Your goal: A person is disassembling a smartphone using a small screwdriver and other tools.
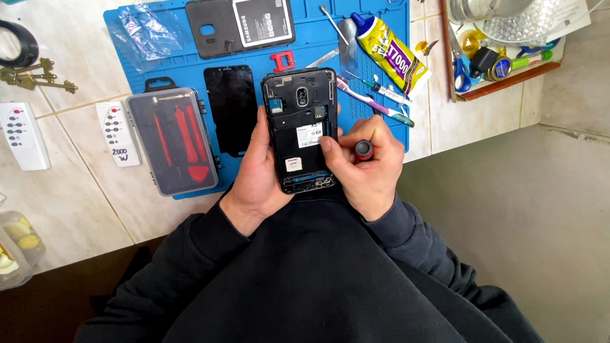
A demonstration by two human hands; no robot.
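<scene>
A black rectangular smartphone with its back cover removed (301, 130) is shown held upright above the near edge of a blue silicone repair mat (173, 53), its exposed inner frame, camera ring and white label turned towards the viewer. The step in hand is judged to be the working of a screw in the lower right part of the frame: a small screwdriver with a red-capped black handle (363, 149) is pinched in the right hand (364, 168), its tip hidden behind the fingers, so contact with a screw cannot be confirmed. The next move is judged to call for a steady, square seating of the tip and a light twist without slipping onto the board. The left hand (258, 170) is wrapped around the left edge of the phone, thumb along the side, and is closed on it; both forearms are drawn in close to the body. Beside the phone lie a detached black screen panel (231, 109), a clear case of red-handled tools (172, 140), a yellow tube of adhesive (390, 52) and a toothbrush (374, 102).
</scene>
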